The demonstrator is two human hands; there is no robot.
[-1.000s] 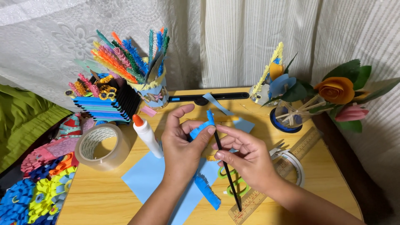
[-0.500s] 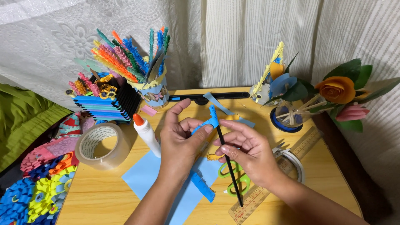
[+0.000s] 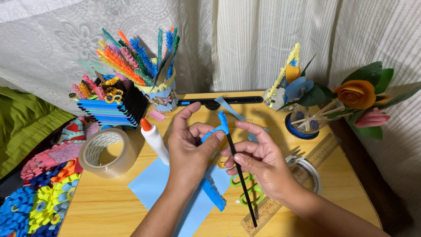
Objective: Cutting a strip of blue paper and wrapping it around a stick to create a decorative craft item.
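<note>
Fringed blue strip (image 3: pixel 214 131) pinched in left hand (image 3: pixel 190 151) and fed onto tip of black stick (image 3: pixel 240 175), gripped in right hand (image 3: pixel 258 162) above mid-bench (image 3: pixel 109 206), tilted so the fringe coils at the top. Loose tail trailing down over blue sheet (image 3: pixel 153 184), free to feed. Glue (image 3: pixel 154 140), tape (image 3: pixel 107 151), green scissors (image 3: pixel 250 191) and ruler (image 3: pixel 302 175) kept just beside, within reach.

Matt fringed paper strip (image 3: pixel 215 131), smooth black stick (image 3: pixel 240 175), glossy wood table (image 3: pixel 131 215).
</note>
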